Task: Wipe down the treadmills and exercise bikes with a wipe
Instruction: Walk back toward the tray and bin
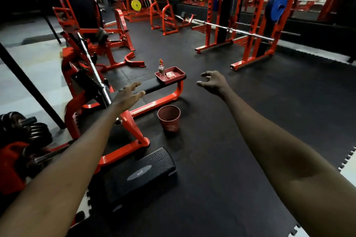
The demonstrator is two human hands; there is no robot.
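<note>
Ahead, both bare arms reach out over the black floor mat (240,125). The left hand (128,96) is empty, with its fingers spread and relaxed above the near part of a black padded bench (153,88). The right hand (212,82) is also empty, fingers loosely curled in the air. At the bench's far end sits a red tray (176,80) holding a spray bottle (161,69) and a pale crumpled piece that looks like the wipe (171,74). A red mesh bin (169,119) stands on the mat beside the bench, with a black step platform (141,172) nearer the camera.
</note>
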